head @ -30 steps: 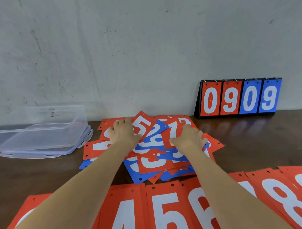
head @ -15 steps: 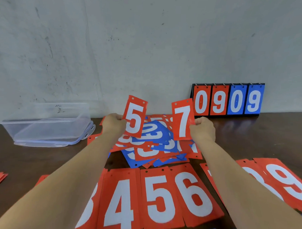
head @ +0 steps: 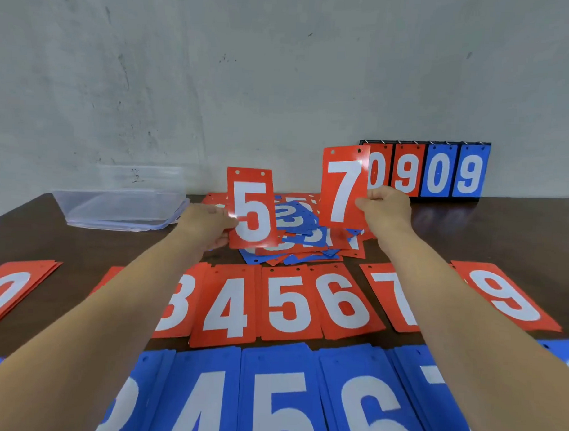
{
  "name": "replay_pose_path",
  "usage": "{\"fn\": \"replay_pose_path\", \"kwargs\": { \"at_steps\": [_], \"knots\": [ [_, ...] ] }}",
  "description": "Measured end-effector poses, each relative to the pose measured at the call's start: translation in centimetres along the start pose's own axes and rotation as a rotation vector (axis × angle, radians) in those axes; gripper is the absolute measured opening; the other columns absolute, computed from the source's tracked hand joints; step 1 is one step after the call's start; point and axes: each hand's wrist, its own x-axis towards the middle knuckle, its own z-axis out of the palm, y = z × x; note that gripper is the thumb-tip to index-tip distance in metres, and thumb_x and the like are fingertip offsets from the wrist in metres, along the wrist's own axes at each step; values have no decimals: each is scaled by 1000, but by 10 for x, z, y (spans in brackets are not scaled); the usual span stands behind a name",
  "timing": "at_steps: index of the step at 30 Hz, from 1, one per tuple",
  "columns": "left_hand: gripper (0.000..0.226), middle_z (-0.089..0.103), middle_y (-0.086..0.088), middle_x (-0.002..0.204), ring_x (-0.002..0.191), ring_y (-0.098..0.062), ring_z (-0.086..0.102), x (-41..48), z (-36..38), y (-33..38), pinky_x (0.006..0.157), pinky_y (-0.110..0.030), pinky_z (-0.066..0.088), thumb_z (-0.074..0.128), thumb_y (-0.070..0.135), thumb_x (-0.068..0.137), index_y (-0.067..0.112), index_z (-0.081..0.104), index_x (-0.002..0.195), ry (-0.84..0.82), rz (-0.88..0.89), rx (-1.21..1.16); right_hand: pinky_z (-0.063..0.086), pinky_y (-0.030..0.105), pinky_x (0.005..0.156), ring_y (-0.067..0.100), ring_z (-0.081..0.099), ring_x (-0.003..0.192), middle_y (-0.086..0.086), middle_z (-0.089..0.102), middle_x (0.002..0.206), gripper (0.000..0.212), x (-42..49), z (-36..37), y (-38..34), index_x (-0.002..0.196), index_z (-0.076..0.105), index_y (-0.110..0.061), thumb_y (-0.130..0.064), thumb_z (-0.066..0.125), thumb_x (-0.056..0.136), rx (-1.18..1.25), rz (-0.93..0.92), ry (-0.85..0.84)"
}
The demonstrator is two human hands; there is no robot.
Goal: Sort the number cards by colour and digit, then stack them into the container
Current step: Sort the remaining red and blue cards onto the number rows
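My left hand (head: 208, 225) pinches a red 5 card (head: 251, 209) by its left edge and holds it upright above the table. A red 7 card (head: 343, 188) stands upright in the pinch of my right hand (head: 386, 209), which grips its right edge. Behind both cards lies a mixed pile of red and blue cards (head: 303, 241). Nearer to me runs a row of sorted red piles, among them 4 (head: 226, 306), 5 (head: 289, 304), 6 (head: 344, 303), 7 (head: 391, 299) and 9 (head: 506, 295). A row of blue piles (head: 280, 399) lies closest. The clear plastic container (head: 122, 206) sits at the back left.
A flip scoreboard (head: 439, 170) reading 0909 leans on the grey wall at the back right. A red 0 pile (head: 9, 291) lies at the far left. Dark brown table (head: 502, 232) shows between the pile and the scoreboard.
Both hands lifted one card each off the mixed pile: the 5 on the left, the 7 on the right. They now hold them higher and upright, and my view has tilted down.
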Motion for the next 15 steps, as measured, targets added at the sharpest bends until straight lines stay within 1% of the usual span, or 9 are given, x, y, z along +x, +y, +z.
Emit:
{"fn": "replay_pose_path", "kwargs": {
  "at_steps": [3,4,6,8,9,10,11,13,15],
  "knots": [
    [9,68,-7,91,77,-15,64,-25,8,-5,65,-26,53,69,8,88,11,61,83,-110,-96,-39,54,41,91,21,65,102,3,68,106,2,-10,-19,2,91,66,-15,-16,66,89,26,26,-6],
    [9,68,-8,95,81,-16,65,-33,10,-5,68,-27,54,69,9,88,11,61,83,-135,-114,-27,53,39,92,20,63,104,2,67,107,5,-15,-27,4,95,66,-14,-15,66,90,26,37,-14],
    [7,69,-9,100,88,-20,67,-44,15,-6,73,-30,56,69,10,87,9,63,85,-168,-141,8,53,38,92,20,64,103,1,67,105,1,-24,-42,7,90,64,-16,-16,64,92,25,72,-30],
    [9,71,-12,102,95,-24,68,-55,19,-4,80,-33,57,70,11,87,7,66,93,-189,-153,56,54,37,87,19,65,99,1,69,104,6,-32,-58,9,87,64,-20,-20,63,93,13,109,-34],
    [12,70,-13,101,94,-24,69,-60,21,-2,81,-33,57,71,12,86,6,66,96,-188,-160,90,53,34,84,18,65,97,0,68,104,4,-35,-65,10,89,63,-20,-21,63,93,2,134,-31],
    [15,70,-12,97,89,-23,69,-64,22,-1,80,-33,57,71,14,86,5,66,98,-186,-161,133,51,32,81,17,64,96,-1,67,105,4,-38,-73,12,93,63,-18,-22,63,93,-19,163,-28],
    [17,69,-11,92,81,-21,67,-67,24,0,78,-31,58,71,15,86,5,66,99,-189,-164,176,50,34,82,18,63,96,-1,66,105,6,-40,-80,15,97,63,-17,-22,63,93,-40,192,-25],
    [19,65,-9,83,68,-17,61,-74,26,0,73,-28,57,71,18,86,5,66,98,-202,-170,245,51,38,90,21,64,100,0,66,106,10,-44,-92,22,100,64,-14,-20,64,92,-64,245,-36],
    [17,65,-8,81,63,-16,60,-82,26,-4,66,-26,57,72,18,86,6,67,97,-199,-176,293,51,44,95,26,65,104,7,69,113,17,-48,-100,28,105,67,-10,-18,66,90,-84,282,-53]
  ]
}}
